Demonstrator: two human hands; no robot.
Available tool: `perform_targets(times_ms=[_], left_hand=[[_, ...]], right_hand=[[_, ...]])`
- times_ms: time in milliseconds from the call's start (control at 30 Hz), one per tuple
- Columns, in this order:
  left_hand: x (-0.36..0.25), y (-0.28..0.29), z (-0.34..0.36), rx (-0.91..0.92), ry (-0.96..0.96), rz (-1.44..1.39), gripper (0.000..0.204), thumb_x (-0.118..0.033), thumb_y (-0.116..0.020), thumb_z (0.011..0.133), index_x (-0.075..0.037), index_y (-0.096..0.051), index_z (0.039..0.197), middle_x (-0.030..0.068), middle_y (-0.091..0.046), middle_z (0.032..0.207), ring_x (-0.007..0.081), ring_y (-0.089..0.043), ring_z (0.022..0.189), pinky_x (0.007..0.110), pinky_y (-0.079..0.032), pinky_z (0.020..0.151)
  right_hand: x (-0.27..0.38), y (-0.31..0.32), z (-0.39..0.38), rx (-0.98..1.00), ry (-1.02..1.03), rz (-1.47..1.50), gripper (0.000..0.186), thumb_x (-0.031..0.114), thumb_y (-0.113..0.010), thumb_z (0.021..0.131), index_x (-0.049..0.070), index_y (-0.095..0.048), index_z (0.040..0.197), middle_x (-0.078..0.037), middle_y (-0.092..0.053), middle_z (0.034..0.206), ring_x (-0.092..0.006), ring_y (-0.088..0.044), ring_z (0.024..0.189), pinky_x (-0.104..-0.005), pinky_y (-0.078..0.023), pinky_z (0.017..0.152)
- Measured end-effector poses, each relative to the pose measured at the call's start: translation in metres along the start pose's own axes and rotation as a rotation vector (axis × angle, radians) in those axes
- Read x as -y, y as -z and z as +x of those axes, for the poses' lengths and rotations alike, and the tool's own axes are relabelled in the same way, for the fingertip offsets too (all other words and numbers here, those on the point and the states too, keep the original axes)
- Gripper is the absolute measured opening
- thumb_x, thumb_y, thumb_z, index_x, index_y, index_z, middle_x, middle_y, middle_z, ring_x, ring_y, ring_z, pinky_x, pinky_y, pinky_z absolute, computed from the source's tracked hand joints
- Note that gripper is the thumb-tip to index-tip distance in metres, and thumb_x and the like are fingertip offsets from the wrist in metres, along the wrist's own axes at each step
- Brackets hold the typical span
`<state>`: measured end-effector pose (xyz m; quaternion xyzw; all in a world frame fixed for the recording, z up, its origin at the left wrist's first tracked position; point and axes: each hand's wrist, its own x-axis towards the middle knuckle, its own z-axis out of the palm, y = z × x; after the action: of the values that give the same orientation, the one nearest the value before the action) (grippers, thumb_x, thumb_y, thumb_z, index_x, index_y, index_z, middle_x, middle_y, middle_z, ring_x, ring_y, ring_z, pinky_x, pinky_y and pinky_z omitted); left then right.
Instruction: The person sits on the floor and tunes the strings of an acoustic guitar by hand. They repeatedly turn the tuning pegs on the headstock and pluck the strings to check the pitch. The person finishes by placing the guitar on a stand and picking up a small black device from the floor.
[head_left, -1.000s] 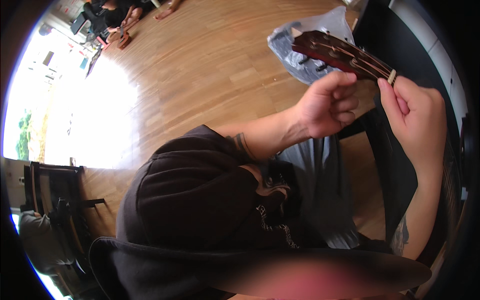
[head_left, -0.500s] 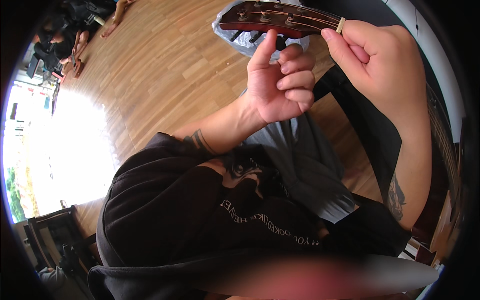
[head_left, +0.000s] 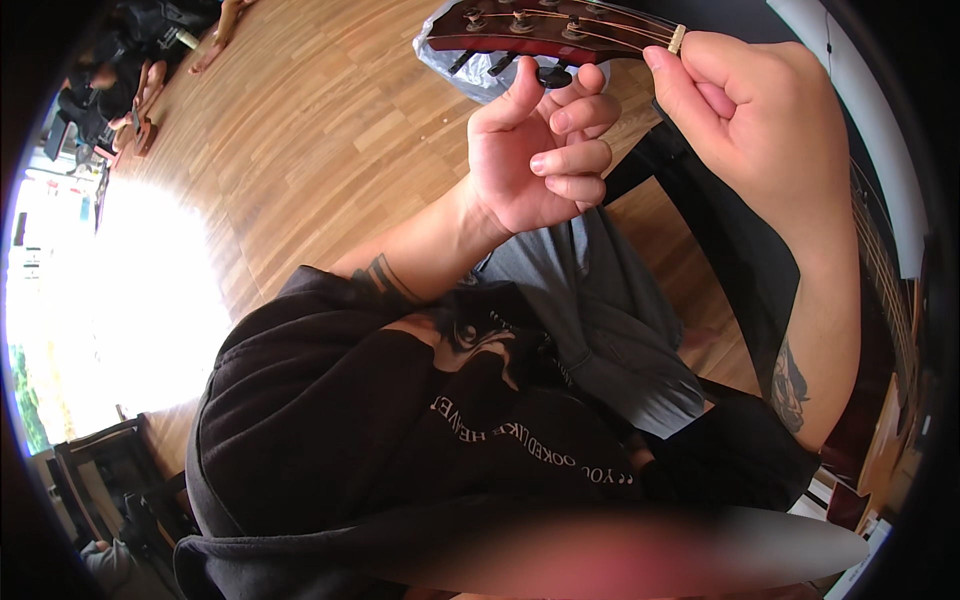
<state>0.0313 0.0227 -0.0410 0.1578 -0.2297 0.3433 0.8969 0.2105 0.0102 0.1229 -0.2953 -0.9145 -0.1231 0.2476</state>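
Item: guitar headstock [head_left: 548, 38], dark red-brown, copper-toned strings, metal posts, pale nut [head_left: 677, 40]. Location: top of my view, above my left hand [head_left: 530, 150], a clear plastic bag [head_left: 485, 86] behind it.

Change: half a second ago the black tuning peg [head_left: 555, 77] stood more upright; its flat button now lies nearly level.

Grip, left: thumb and forefinger pinching that peg, other fingers loosely curled. Grip, right hand [head_left: 765, 110]: fingers folded, thumb beside the nut; what it pinches, I cannot tell.
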Motion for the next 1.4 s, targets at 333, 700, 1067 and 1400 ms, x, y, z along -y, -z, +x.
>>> perform_targets(times_ms=[333, 700, 1067, 1400], left_hand=[[-0.003, -0.024, 0.016, -0.369, -0.197, 0.332, 0.042, -0.031, -0.059, 0.101, -0.018, -0.044, 0.064, -0.0079, -0.036, 0.063, 0.0046, -0.031, 0.052, 0.025, -0.022, 0.049], [0.004, 0.002, 0.002, 0.01, -0.062, 0.004, 0.031, -0.052, -0.06, 0.102, -0.022, -0.069, 0.102, -0.011, -0.045, 0.077, 0.0039, -0.039, 0.056, 0.023, -0.026, 0.055], [0.002, -0.011, 0.0, -0.147, -0.065, 0.115, 0.03, -0.048, -0.054, 0.105, -0.021, -0.062, 0.095, -0.0098, -0.043, 0.075, 0.0041, -0.035, 0.055, 0.023, -0.024, 0.053], [-0.001, -0.024, 0.013, -0.378, -0.213, 0.322, 0.046, -0.033, -0.06, 0.102, -0.018, -0.04, 0.064, -0.0078, -0.034, 0.062, 0.0053, -0.03, 0.051, 0.025, -0.022, 0.05]], right_hand=[[-0.001, 0.0, -0.001, 0.004, 0.005, 0.014, 0.031, 0.012, -0.071, 0.095, 0.002, -0.057, 0.07, -0.007, -0.033, 0.051, -0.0177, -0.031, 0.043, -0.0345, -0.023, 0.045], [0.016, 0.002, 0.009, -0.068, -0.023, -0.11, 0.036, 0.009, -0.072, 0.083, 0.009, -0.053, 0.053, -0.007, -0.05, 0.046, -0.0253, -0.052, 0.039, -0.0362, -0.037, 0.04], [0.006, 0.001, 0.006, -0.034, 0.021, -0.123, 0.035, 0.01, -0.07, 0.084, 0.009, -0.054, 0.053, -0.007, -0.05, 0.046, -0.0241, -0.051, 0.038, -0.0357, -0.036, 0.04], [0.009, 0.001, 0.002, -0.056, 0.013, -0.018, 0.035, 0.014, -0.073, 0.091, 0.003, -0.053, 0.065, -0.011, -0.043, 0.051, -0.0278, -0.043, 0.042, -0.0378, -0.03, 0.045]])
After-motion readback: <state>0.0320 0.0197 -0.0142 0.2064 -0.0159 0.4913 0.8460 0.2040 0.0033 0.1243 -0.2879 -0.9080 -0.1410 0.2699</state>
